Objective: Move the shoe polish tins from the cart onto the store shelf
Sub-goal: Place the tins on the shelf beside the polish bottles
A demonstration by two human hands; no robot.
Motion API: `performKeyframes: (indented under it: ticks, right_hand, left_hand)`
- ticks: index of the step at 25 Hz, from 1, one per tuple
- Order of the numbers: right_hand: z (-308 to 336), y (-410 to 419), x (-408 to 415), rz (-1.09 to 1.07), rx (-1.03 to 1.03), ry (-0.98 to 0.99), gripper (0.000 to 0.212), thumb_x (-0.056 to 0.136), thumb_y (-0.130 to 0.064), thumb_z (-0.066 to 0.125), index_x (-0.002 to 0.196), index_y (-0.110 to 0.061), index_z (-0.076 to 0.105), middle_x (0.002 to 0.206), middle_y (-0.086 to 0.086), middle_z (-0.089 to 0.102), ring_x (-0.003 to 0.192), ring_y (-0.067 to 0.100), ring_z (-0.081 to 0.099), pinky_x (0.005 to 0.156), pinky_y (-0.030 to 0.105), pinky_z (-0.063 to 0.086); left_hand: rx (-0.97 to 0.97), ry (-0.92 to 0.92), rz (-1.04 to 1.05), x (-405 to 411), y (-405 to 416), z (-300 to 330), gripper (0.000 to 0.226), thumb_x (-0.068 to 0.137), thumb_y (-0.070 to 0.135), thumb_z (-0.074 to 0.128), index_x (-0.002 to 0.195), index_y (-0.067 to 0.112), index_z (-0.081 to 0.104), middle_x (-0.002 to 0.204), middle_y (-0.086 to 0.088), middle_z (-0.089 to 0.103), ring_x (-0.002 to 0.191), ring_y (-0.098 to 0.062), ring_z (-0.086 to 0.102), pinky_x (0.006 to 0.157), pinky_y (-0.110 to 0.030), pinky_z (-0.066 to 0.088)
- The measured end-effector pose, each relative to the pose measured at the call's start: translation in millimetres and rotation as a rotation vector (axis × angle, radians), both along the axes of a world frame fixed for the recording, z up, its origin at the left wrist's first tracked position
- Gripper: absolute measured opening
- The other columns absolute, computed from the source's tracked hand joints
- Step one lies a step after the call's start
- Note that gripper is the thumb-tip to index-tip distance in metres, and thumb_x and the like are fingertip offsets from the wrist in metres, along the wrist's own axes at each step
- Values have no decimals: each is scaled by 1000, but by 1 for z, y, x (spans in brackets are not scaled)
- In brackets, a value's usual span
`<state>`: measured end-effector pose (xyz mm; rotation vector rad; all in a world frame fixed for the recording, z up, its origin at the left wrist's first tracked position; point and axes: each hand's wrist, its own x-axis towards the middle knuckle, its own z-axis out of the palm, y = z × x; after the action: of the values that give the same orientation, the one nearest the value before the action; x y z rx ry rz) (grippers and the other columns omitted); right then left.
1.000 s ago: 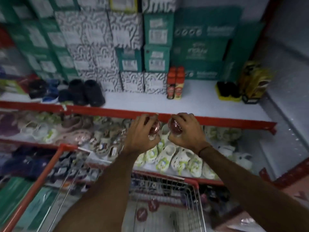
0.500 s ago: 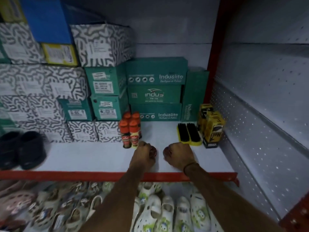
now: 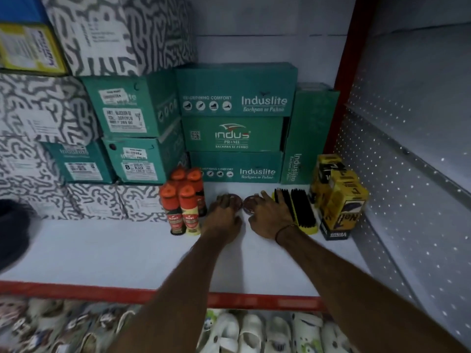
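Two round dark-red shoe polish tins lie flat side by side on the white store shelf [image 3: 107, 253], near its back. My left hand [image 3: 223, 216] rests with its fingers on the left tin [image 3: 234, 200]. My right hand [image 3: 270, 217] covers most of the right tin [image 3: 249, 203]. Both tins touch the shelf surface between the polish bottles and the brushes. The cart is out of view.
Several orange-capped polish bottles [image 3: 182, 202] stand just left of my left hand. Black brushes on yellow backs [image 3: 300, 210] and yellow boxes [image 3: 341, 197] sit to the right. Green shoe boxes [image 3: 234, 123] line the back. A red shelf edge [image 3: 76, 291] runs in front, with sandals [image 3: 244, 332] below.
Both hands have carried the tins from above the cart up onto the shelf and pushed them deeper, toward the green boxes. The view has moved closer to the shelf.
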<state>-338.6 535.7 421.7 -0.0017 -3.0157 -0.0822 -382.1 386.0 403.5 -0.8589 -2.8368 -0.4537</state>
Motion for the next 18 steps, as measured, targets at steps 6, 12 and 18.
performKeyframes:
  ticks: [6,12,18]
  right_hand:
    - [-6,7,-1,-14,24,20,62,98,-32,47,156,-18,30,165,4,33,156,26,17,126,60,6]
    - [11,-25,54,-42,-161,315,44,94,-39,51,133,-19,56,140,2,61,135,25,51,118,55,26]
    - [0,-112,141,138,-196,619,23,92,-35,56,104,-17,64,100,0,69,92,28,58,80,44,39]
  left_hand:
    - [-26,-49,36,-4,4,-4,66,96,23,53,157,17,28,169,-13,19,158,-32,15,129,-44,20]
    - [281,167,-70,60,-33,21,49,90,10,62,138,12,56,147,-13,53,127,-33,59,97,-40,55]
    - [362,411,-24,142,-116,13,21,92,17,59,110,10,65,113,-11,62,86,-26,63,58,-35,52]
